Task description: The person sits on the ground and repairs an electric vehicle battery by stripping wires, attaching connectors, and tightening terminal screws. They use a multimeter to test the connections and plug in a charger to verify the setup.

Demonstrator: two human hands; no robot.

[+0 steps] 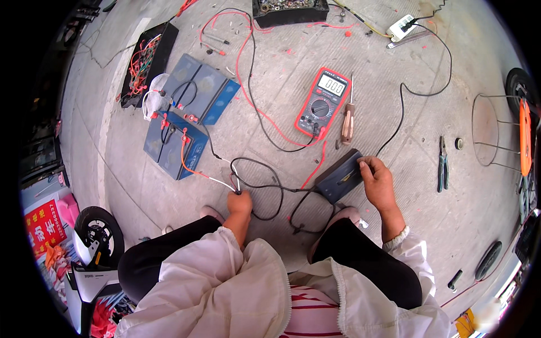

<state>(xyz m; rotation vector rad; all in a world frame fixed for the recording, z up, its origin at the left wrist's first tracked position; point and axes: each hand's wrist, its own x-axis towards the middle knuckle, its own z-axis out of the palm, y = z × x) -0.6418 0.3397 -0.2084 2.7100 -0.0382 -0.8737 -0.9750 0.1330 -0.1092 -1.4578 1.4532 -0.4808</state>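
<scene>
My left hand is closed around a black cable where white-sleeved wire ends branch off. From there an orange-and-white wire and a black wire run to two blue batteries, one nearer and one farther, which stand at the left. My right hand pinches the far right corner of a black charger box, thumb on its top. The box rests tilted near my right foot. Beyond it lies a red multimeter, its screen lit, with a wooden-handled screwdriver beside it.
Pliers and a tape roll lie right, near an orange-seated stool. A white power strip, a black hardware tray and a wire-filled box stand farther off. Test probes lie near the tray.
</scene>
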